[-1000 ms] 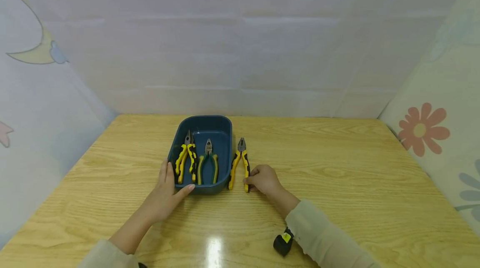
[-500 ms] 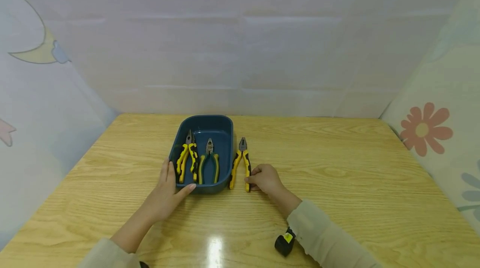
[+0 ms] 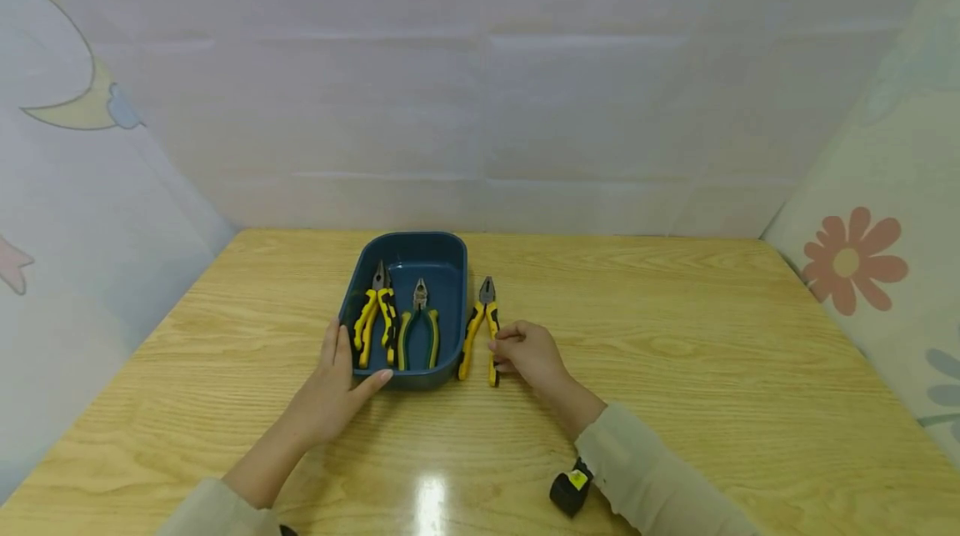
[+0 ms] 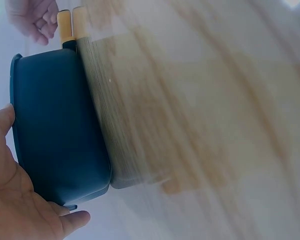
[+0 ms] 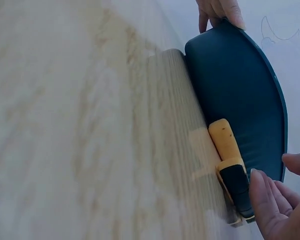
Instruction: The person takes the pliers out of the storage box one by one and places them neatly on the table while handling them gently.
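In the head view, my left hand (image 3: 328, 390) holds the near left corner of a dark blue tray (image 3: 431, 251), thumb over the front rim and fingers along the side. Inside lie yellow-and-black pliers (image 3: 367, 323) at the left and green-and-yellow pliers (image 3: 418, 328) beside them, jaws pointing away. Another yellow-and-black pair of pliers (image 3: 472, 336) lies on the table just right of the tray, handles spread. My right hand (image 3: 534, 357) is at its right handle. The right wrist view shows the thumb (image 5: 262, 200) and index finger spread apart, close to the handle (image 5: 232, 175).
The wooden table (image 3: 675, 328) extends to both sides and toward me. A pale wall (image 3: 480, 119) stands behind it, and printed side panels flank it. A black device with a yellow label (image 3: 572, 488) sits at my right sleeve.
My right hand has shifted slightly up along the handle, its index finger now raised off its earlier pinch. The left hand, tray and pliers stay essentially where they were.
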Tool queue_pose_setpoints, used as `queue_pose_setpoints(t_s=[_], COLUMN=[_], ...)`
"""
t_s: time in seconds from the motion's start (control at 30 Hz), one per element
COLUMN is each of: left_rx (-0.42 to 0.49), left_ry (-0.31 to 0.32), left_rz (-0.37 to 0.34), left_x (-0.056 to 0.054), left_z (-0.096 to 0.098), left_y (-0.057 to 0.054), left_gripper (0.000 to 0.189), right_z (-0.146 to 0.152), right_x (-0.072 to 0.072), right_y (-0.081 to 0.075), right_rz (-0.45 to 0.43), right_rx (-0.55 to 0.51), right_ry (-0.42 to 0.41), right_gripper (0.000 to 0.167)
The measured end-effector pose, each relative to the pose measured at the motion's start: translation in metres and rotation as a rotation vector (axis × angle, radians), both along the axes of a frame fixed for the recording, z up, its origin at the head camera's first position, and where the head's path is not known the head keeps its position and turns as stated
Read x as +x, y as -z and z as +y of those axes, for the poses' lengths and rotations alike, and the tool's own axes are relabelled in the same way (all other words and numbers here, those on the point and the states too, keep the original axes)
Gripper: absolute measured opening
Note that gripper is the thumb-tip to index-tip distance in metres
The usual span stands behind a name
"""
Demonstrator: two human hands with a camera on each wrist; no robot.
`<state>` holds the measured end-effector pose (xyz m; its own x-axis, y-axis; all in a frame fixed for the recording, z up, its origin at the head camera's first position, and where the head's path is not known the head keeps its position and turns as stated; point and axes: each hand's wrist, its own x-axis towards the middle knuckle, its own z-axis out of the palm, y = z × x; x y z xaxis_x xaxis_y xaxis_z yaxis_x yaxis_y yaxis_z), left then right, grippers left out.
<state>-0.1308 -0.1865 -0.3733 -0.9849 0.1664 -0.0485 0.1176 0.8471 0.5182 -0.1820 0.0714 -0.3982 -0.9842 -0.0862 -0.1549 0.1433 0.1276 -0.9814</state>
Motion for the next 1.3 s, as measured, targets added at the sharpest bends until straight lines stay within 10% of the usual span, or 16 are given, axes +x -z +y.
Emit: queue_pose_setpoints(t_s=[1.3], left_rx=[-0.013], left_ry=[0.003], left_rz=[-0.003], left_x=[0.000], left_z=[0.000], left_y=[-0.002], left_gripper=[0.091], right_z=[-0.011], right_x=[0.007], right_y=[-0.024], right_rz=[0.086], right_rx=[-0.336], right_ry=[-0.193], right_gripper=[0.038])
